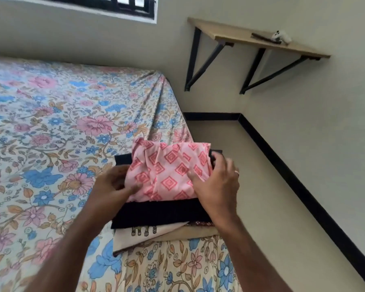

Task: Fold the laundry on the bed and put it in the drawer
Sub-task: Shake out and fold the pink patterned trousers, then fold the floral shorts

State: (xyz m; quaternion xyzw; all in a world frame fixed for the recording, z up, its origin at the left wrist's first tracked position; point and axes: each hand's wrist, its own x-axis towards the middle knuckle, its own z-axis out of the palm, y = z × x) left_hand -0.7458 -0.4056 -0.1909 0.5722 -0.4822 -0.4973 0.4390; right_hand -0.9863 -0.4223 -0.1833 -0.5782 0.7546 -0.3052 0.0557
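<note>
Pink patterned garment (169,171) in both hands' grip, atop folded stack (162,216)

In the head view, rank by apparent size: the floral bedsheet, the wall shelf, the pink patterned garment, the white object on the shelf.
1. Floral bedsheet
2. Wall shelf and pink patterned garment: look alike in area; the garment sits nearer the camera, so unranked.
3. White object, smallest
</note>
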